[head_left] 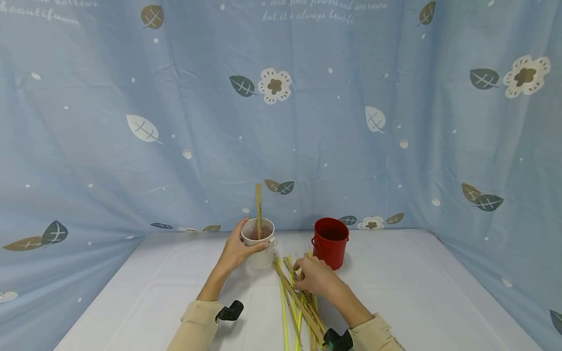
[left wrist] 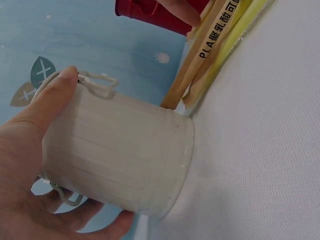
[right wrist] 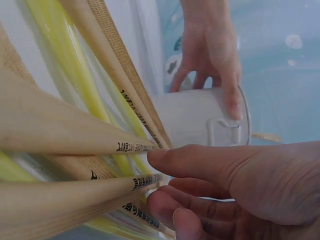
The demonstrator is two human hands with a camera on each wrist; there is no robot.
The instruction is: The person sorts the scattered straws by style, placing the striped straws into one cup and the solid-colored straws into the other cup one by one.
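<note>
My left hand (head_left: 237,249) grips a white metal bucket (left wrist: 120,145), thumb near the rim at a wire handle and fingers around the far side. One brown paper-wrapped straw (head_left: 259,209) stands upright inside the bucket. Over a loose pile of straws is my right hand (head_left: 317,277), thumb and fingertips at the ends of printed brown-wrapped straws (right wrist: 100,192) with a gap between them. Yellow straws (right wrist: 75,65) in clear wrappers lie among the brown ones. Part of the pile is hidden beneath the right hand and forearm.
A red bucket (head_left: 331,243) stands at the back right, just beyond the right hand. The white tabletop (head_left: 149,292) ends at a blue printed curtain (head_left: 307,146). Straws reach toward the table's front edge between both forearms.
</note>
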